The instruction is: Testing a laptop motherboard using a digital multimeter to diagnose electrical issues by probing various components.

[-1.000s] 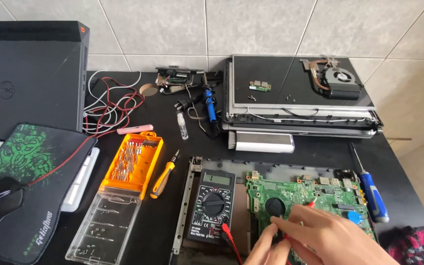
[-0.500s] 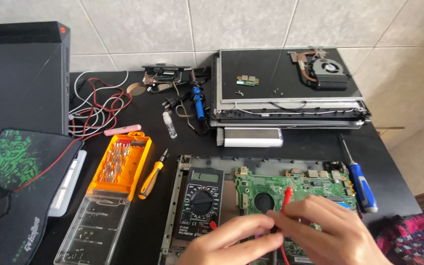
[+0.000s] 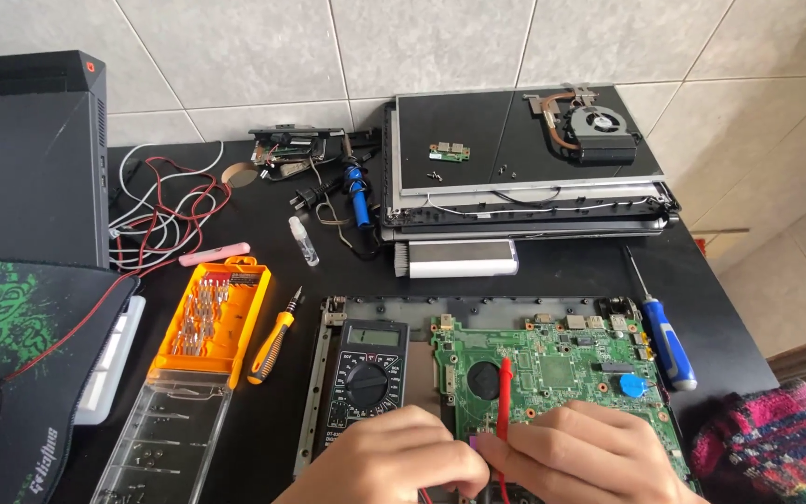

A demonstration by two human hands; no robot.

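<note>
At the bottom centre of the frame the right hand [image 3: 582,457] pinches a red probe [image 3: 504,397] upright, fingers curled closed around it, its tip down on the green circuit board [image 3: 552,373]. The left hand [image 3: 394,462] sits just beside it, fingers curled in and touching the right (whether it grips anything I cannot tell). A black meter [image 3: 361,383] lies just left of the board. Further left sits an orange bit case [image 3: 212,313]; a blue screwdriver [image 3: 666,336] lies at right.
</note>
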